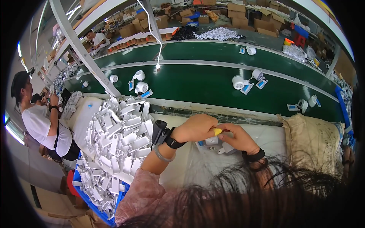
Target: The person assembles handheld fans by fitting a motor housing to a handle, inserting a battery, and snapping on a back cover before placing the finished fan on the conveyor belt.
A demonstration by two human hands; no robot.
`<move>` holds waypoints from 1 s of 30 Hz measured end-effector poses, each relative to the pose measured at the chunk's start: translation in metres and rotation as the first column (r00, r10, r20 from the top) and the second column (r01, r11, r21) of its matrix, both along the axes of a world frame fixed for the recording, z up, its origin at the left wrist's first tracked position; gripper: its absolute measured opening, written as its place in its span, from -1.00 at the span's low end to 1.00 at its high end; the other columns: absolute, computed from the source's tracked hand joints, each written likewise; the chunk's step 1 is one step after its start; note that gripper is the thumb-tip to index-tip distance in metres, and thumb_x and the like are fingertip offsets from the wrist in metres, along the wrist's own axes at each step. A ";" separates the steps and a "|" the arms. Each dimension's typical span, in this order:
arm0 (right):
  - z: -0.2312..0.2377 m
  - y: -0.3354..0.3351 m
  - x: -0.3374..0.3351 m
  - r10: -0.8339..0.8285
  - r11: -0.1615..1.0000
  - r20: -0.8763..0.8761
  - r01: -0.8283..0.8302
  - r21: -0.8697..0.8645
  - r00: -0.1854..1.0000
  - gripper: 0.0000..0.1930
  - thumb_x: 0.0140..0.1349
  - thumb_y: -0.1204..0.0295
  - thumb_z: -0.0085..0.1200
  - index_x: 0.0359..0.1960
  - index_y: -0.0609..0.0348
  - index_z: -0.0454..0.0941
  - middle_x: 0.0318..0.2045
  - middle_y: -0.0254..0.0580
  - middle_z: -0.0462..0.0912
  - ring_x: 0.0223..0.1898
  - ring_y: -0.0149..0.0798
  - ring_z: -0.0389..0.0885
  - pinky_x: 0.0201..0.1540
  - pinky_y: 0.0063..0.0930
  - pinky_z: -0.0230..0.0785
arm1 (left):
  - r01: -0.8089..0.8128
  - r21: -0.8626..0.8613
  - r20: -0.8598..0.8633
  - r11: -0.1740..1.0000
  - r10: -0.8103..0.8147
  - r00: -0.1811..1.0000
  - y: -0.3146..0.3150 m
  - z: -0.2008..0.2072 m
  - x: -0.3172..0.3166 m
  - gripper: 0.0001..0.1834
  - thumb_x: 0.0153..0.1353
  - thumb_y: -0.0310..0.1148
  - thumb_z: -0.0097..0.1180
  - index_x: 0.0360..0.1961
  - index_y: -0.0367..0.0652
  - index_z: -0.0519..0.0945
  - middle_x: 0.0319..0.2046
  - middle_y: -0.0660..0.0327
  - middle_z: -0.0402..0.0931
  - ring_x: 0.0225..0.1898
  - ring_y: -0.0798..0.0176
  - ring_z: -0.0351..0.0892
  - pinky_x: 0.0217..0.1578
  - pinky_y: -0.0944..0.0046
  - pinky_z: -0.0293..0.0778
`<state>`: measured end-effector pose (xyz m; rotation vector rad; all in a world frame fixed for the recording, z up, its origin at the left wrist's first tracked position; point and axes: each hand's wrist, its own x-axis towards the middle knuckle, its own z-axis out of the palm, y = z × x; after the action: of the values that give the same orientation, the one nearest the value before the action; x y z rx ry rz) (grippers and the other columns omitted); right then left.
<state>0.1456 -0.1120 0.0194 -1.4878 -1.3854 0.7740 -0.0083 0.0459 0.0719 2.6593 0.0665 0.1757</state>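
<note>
My left hand (194,128) is closed, its fingertips at a small yellow piece (218,131) whose kind I cannot make out. Facing it from the right, my right hand (239,138) has thumb and forefinger pinched close beside that piece; what lies between them is hidden. Just below the hands is a round white plastic part (211,141), with a pale grey-white part (227,148) beside it on the light work surface (178,165). Fingers partly cover both parts.
White plastic pieces (121,133) heap up at my left, above a blue bin (123,193) of more. A tan sack (313,140) stands right. Beyond, a green conveyor (197,85) carries round white units. A white cable (158,57) hangs down; a co-worker (45,125) stands far left.
</note>
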 end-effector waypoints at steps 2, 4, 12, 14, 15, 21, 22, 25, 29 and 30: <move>0.000 -0.001 0.000 0.132 0.987 0.044 -0.135 0.086 0.990 -0.62 0.15 0.59 0.12 0.05 0.25 0.50 -0.02 -0.06 0.58 0.04 -0.17 0.56 0.15 -0.31 0.35 | -0.005 0.009 0.153 1.000 0.004 0.988 -0.010 0.002 0.004 -0.72 0.19 -0.23 0.11 -0.50 -0.22 0.45 -0.55 0.02 0.43 -0.41 -0.12 0.45 -0.40 0.01 0.33; 0.004 0.000 -0.001 0.077 0.978 0.159 -0.106 0.177 0.984 -0.62 0.13 0.61 0.12 0.04 0.24 0.50 0.00 -0.04 0.57 0.09 -0.14 0.51 0.19 -0.28 0.29 | 0.076 -0.038 0.183 0.996 -0.067 0.981 -0.014 0.006 0.006 -0.76 0.20 -0.27 0.11 -0.48 -0.22 0.48 -0.52 0.00 0.45 -0.39 -0.13 0.46 -0.39 0.03 0.35; -0.025 0.000 0.014 0.091 0.980 -0.187 -0.055 0.192 0.978 -0.81 0.23 0.60 0.10 -0.11 0.24 0.53 -0.17 -0.22 0.63 -0.11 -0.35 0.58 0.01 -0.44 0.40 | -0.024 -0.747 0.053 0.664 0.095 0.994 0.008 -0.023 0.013 -0.70 0.37 -0.24 -0.02 -0.09 -0.25 0.58 -0.33 0.31 0.55 -0.22 0.40 0.50 -0.18 0.31 0.42; -0.010 0.000 0.008 -0.008 0.993 -0.559 0.074 0.095 0.829 -0.93 0.27 0.58 0.07 -0.23 0.22 0.54 -0.42 -0.29 0.63 -0.33 -0.43 0.61 -0.20 -0.55 0.44 | 0.129 -0.780 0.152 0.612 -0.015 0.988 0.012 -0.029 0.012 -0.56 0.36 -0.18 0.01 0.14 -0.24 0.43 -0.14 0.24 0.52 -0.10 0.39 0.47 -0.02 0.31 0.38; -0.010 0.003 0.004 -0.058 0.986 -0.623 0.144 0.088 0.780 -0.95 0.30 0.53 0.06 -0.28 0.24 0.54 -0.53 -0.29 0.60 -0.43 -0.45 0.60 -0.31 -0.57 0.43 | 0.098 -0.883 0.037 0.460 -0.139 0.990 0.016 -0.033 0.011 -0.37 0.27 -0.21 0.14 0.28 -0.20 0.24 -0.01 0.21 0.44 -0.01 0.36 0.43 0.07 0.30 0.33; -0.008 -0.002 0.013 -0.050 0.976 -0.596 0.164 0.139 0.802 -0.86 0.30 0.46 0.11 -0.18 0.28 0.59 -0.44 -0.28 0.66 -0.44 -0.51 0.57 -0.34 -0.63 0.41 | -0.021 -0.446 0.127 0.895 0.086 0.988 -0.002 -0.022 0.010 -0.27 0.05 -0.49 0.23 0.27 -0.13 0.23 -0.11 0.21 0.43 -0.06 0.33 0.43 -0.04 0.33 0.39; -0.001 -0.005 0.014 -0.051 0.977 -0.595 0.165 0.138 0.802 -0.86 0.30 0.46 0.11 -0.18 0.28 0.59 -0.44 -0.28 0.66 -0.44 -0.51 0.57 -0.34 -0.63 0.41 | -0.020 -0.448 0.127 0.894 0.086 0.988 -0.001 -0.023 0.010 -0.27 0.05 -0.49 0.23 0.27 -0.13 0.23 -0.11 0.21 0.43 -0.06 0.33 0.43 -0.04 0.33 0.39; 0.017 -0.013 0.017 -0.103 0.990 -0.592 0.141 0.020 0.799 -0.79 0.29 0.50 0.12 -0.08 0.31 0.58 -0.44 -0.30 0.65 -0.48 -0.51 0.57 -0.38 -0.62 0.41 | 0.091 -0.748 0.222 0.658 0.118 0.968 0.007 -0.025 0.009 -0.44 0.12 -0.55 0.11 0.16 -0.14 0.25 -0.18 0.23 0.43 -0.21 0.38 0.46 -0.23 0.35 0.44; 0.029 -0.020 0.019 -0.074 0.997 -0.348 0.071 -0.022 0.935 -0.78 0.25 0.50 0.18 -0.08 0.29 0.60 -0.50 -0.33 0.59 -0.49 -0.48 0.57 -0.41 -0.60 0.42 | -0.018 -0.784 0.156 0.620 0.225 0.962 -0.001 -0.028 0.014 -0.58 0.26 -0.47 0.00 0.15 -0.18 0.29 -0.24 0.25 0.46 -0.33 0.44 0.45 -0.41 0.37 0.44; 0.034 -0.021 0.018 -0.106 0.994 -0.269 0.093 -0.060 0.957 -0.78 0.24 0.50 0.19 -0.10 0.27 0.62 -0.51 -0.35 0.59 -0.49 -0.50 0.57 -0.43 -0.59 0.41 | -0.021 -0.783 0.157 0.622 0.230 0.961 0.000 -0.026 0.014 -0.58 0.26 -0.47 0.00 0.15 -0.18 0.29 -0.24 0.25 0.46 -0.33 0.44 0.45 -0.41 0.37 0.44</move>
<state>0.1639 -0.1331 0.0531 -1.4150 -1.0847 0.9149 0.0053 0.0460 0.0464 1.7310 0.2029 0.4161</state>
